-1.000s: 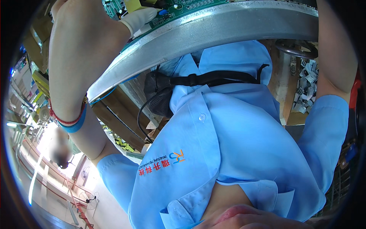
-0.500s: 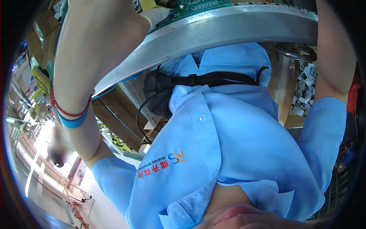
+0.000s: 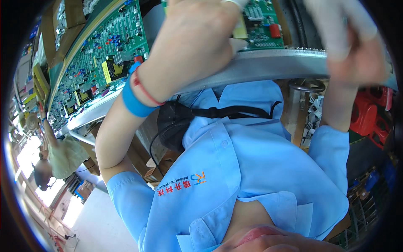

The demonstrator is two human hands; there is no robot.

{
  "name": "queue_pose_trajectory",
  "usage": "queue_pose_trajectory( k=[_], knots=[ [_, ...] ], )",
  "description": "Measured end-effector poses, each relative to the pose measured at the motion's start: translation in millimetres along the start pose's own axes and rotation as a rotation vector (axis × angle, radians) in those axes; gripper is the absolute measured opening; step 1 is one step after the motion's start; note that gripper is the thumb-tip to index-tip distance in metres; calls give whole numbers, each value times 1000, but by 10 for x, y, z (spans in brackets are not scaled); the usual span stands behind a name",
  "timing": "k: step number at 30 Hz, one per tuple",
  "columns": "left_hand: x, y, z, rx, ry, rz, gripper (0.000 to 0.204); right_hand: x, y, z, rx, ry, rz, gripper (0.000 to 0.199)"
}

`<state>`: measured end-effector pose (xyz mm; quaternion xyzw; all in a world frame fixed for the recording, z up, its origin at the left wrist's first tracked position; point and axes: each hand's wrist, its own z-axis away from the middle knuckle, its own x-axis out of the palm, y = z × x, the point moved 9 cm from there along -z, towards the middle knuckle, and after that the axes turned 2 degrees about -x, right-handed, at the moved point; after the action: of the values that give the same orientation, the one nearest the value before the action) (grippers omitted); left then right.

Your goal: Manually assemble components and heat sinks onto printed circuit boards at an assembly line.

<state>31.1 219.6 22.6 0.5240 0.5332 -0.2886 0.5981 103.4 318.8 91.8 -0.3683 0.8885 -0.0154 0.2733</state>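
My left hand (image 3: 197, 38) reaches over a green circuit board (image 3: 262, 35) at the top of the view. Its thumb lies by the board's near edge, beside a yellow component (image 3: 240, 30); a white covering shows on another finger. The remaining fingers are hidden or cut off by the upper edge, so its grip does not show. A blue band and a red cord circle that wrist. To the right of the board, my right hand (image 3: 357, 50) is raised and smeared by motion, with white coverings on its fingers. Whether it holds anything cannot be made out.
A grey metal rail (image 3: 268, 66) runs along the near side of the work surface. More populated green circuit boards (image 3: 119, 31) lie to the left. Below the rail are a round dark metal disc (image 3: 306, 85) and a box of small grey parts (image 3: 314, 113). Red stools (image 3: 366, 111) stand at right; another person (image 3: 67, 155) is at far left.
My left hand has moved right and lower in view. My right hand has come into view at upper right. More circuit boards now show at left, and the view has shifted.
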Motion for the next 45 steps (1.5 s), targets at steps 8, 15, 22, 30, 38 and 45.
queue_pose_trajectory(
  k=[8,15,22,30,38,45],
  knots=[
    [134,142,-322,19,-163,89,51,1073,-857,730,-5,-546,13,37],
    [-396,880,355,-61,169,676,48,1087,-685,577,460,-281,-860,34],
    [-700,1345,755,-125,460,860,37,1285,-591,608,252,-925,343,35],
    [-1042,1357,1168,-145,921,735,37,913,-311,687,418,-898,408,65],
    [-1064,1431,908,-56,690,930,36,724,-325,726,373,-882,411,49],
    [-1317,1313,924,99,467,1008,36,459,-292,686,399,-834,442,40]
  ],
)
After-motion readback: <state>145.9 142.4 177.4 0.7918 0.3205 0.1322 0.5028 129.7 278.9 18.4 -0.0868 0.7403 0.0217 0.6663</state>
